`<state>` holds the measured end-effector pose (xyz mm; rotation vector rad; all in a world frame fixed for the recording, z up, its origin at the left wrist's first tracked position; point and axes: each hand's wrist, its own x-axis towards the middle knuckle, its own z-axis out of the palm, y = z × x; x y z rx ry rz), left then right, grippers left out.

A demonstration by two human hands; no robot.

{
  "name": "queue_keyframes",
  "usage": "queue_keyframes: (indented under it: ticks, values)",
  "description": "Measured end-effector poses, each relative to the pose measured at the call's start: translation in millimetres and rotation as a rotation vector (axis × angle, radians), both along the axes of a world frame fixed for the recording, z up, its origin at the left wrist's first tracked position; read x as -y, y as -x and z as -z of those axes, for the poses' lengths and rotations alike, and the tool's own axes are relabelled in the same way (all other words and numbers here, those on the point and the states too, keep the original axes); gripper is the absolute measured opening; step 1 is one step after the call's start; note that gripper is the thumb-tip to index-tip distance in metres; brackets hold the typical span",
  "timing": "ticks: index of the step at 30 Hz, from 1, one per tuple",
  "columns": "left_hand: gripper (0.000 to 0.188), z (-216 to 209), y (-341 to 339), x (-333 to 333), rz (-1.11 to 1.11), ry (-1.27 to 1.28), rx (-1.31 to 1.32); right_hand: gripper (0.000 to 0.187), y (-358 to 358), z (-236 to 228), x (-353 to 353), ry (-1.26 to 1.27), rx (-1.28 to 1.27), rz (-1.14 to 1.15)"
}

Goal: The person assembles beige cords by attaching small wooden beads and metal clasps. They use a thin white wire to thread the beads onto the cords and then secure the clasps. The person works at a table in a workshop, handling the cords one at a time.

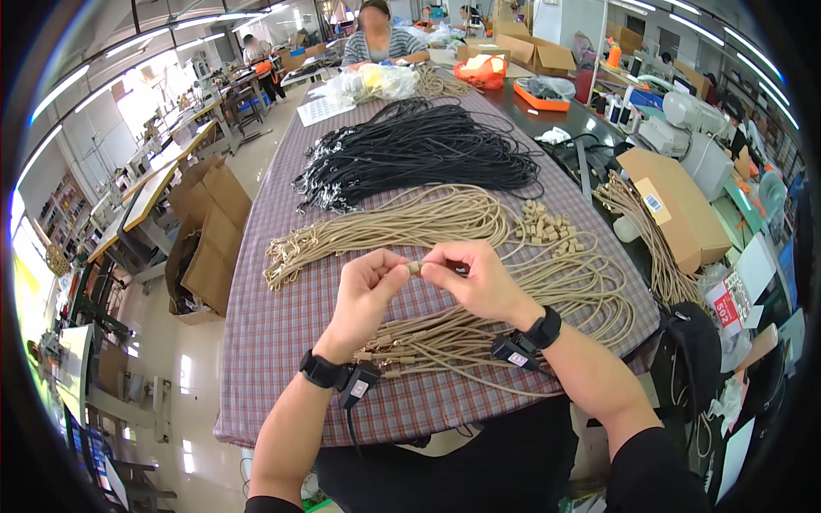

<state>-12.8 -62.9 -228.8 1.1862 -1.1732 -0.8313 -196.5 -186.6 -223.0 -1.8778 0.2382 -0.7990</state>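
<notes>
My left hand [366,291] and my right hand [481,280] meet over the middle of the table. Between their thumbs and forefingers they pinch a small tan block-like piece [415,268], mostly covered by fingertips. It resembles the small tan pieces [547,227] heaped to the right, beyond my right hand. Just beyond my hands lies a bundle of tan cords [402,221] with metal clasps at its left end. More looped tan cords [590,295] spread beneath my right forearm, with tan pieces and clasps at their left ends.
A checked cloth covers the table [274,359]. Farther back lie a thick pile of black cords [419,150] and clear plastic bags [363,84]. A person [376,38] sits at the far end. Cardboard boxes stand at left [209,248] and right [671,209].
</notes>
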Motion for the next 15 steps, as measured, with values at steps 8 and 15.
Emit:
queue_keyframes:
  ticks: [8,15]
  values:
    - [0.014,7.7,-10.7,2.7,0.196,-0.046,-0.278,0.015,1.6,2.5,0.5,-0.16,0.018,-0.179]
    - [0.014,5.5,-9.5,4.5,0.211,-0.056,-0.292,0.014,3.9,-1.7,1.2,0.006,0.02,-0.128]
